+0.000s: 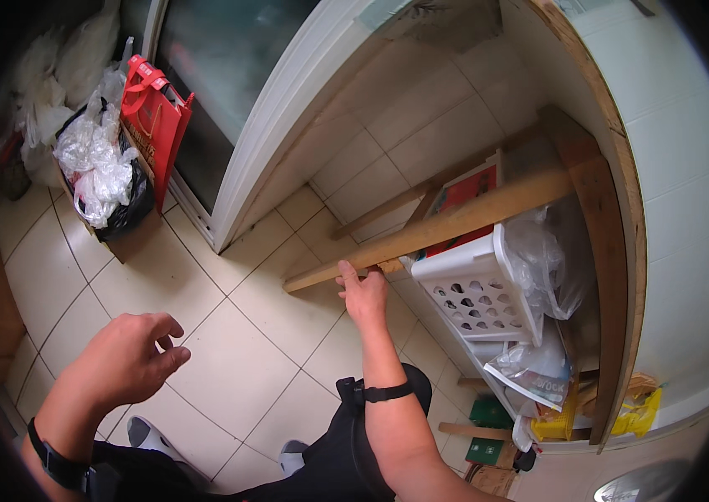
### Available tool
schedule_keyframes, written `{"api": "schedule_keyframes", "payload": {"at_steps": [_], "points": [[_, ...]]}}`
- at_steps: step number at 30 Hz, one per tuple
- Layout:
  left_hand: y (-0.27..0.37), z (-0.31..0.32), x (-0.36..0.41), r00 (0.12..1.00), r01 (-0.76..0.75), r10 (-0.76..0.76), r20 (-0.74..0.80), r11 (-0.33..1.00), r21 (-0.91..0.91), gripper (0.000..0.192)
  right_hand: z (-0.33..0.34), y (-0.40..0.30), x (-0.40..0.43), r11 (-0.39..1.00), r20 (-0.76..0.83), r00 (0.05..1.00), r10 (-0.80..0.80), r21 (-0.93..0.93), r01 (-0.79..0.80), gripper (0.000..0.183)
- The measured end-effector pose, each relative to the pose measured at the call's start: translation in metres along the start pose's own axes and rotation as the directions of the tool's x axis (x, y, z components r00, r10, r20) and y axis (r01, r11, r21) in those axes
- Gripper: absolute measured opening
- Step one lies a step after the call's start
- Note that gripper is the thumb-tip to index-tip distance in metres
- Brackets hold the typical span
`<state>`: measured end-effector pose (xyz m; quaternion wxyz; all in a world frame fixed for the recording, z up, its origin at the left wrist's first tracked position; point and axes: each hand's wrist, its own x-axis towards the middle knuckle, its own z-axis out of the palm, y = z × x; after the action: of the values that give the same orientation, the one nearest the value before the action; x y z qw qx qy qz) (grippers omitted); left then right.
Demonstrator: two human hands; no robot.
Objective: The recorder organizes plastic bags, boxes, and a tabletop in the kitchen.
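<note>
My right hand (364, 295) touches the lower part of a wooden table leg (455, 219), with the thumb on its near side and the other fingers partly hidden behind it. Whether the fingers close round the leg cannot be told. To the left, above the tiled floor (204, 376), my left hand (135, 357) hangs with curled fingers and holds nothing. Just right of my right hand is a white plastic basket (480, 288) with rows of holes, under the wooden frame. Clear plastic bags (542, 257) lie beside it, and a red item (467, 188) shows behind the leg.
A box with a black liner (135, 207) and crumpled plastic bags (97, 163) stands at upper left, next to a red paper bag (157, 125). A sliding glass door frame (248, 163) rises behind. Green boxes (486, 433) and a yellow bag (640, 408) lie at lower right.
</note>
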<state>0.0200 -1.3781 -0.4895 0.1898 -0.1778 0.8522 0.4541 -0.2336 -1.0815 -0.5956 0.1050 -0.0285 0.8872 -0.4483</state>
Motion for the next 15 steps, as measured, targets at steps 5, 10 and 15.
{"api": "schedule_keyframes", "payload": {"at_steps": [5,10,15], "points": [[0.007,-0.007,-0.017,0.989,-0.147,0.147,0.003,0.989,0.020,0.034,0.005,0.005,0.004,1.000,-0.060,0.998,-0.010,-0.001,0.010,0.046],[0.005,-0.014,-0.022,0.961,-0.264,0.263,0.087,0.964,0.006,0.039,0.009,0.017,0.008,0.997,-0.117,0.992,0.052,-0.051,-0.059,0.043],[-0.002,-0.015,-0.016,0.966,-0.193,0.188,0.176,0.981,0.010,0.046,0.028,0.017,-0.002,0.999,-0.197,0.980,-0.002,0.045,0.011,0.038]]}}
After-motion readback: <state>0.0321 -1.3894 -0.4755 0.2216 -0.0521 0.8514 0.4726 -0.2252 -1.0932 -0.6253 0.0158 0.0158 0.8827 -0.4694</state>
